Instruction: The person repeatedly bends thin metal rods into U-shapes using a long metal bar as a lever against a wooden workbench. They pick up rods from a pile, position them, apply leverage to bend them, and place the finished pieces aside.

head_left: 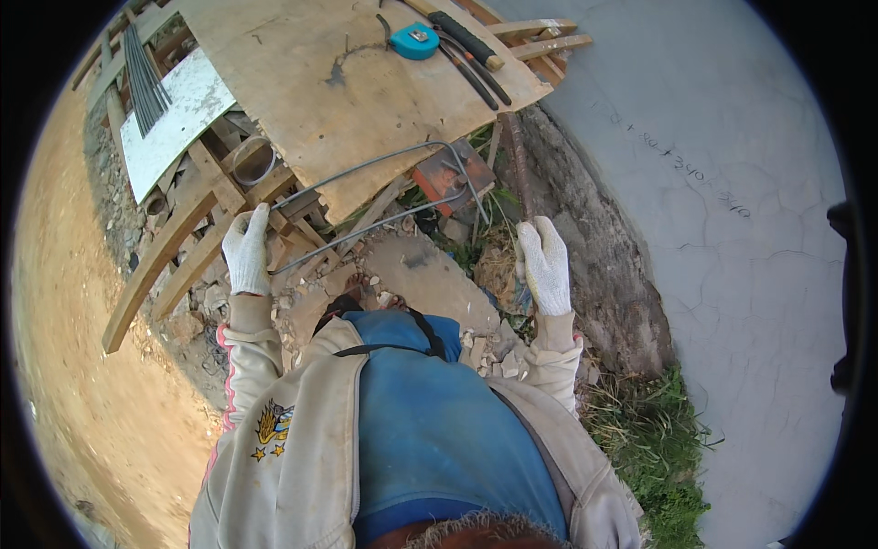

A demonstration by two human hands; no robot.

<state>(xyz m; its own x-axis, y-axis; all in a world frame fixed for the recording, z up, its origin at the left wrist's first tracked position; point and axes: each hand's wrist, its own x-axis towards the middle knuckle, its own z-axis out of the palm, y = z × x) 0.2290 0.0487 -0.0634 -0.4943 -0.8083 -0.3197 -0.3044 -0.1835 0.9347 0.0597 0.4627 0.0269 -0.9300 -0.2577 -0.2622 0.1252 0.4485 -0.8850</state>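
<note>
My left hand (247,252), in a white knit glove, is closed around one end of a thin grey steel rod bent into a long rectangular loop (357,166). The loop reaches to the right, and its far bends lie over a rusty red-brown metal block (439,183) at the edge of the plywood. In a matching glove, my right hand (546,265) grips the near end of a rusty metal bar (515,156). That bar stretches away toward the plywood's right corner. The fingers of the right hand are partly hidden behind the glove's back.
On the plywood sheet (311,82) lie a teal tape measure (414,41), black-handled pliers or cutters (466,73) and a wrapped-handle tool (465,38). Straight rods (146,78) rest on a white board (174,119). Curved timbers (169,261) jut out left; a grey wall (732,229) stands right.
</note>
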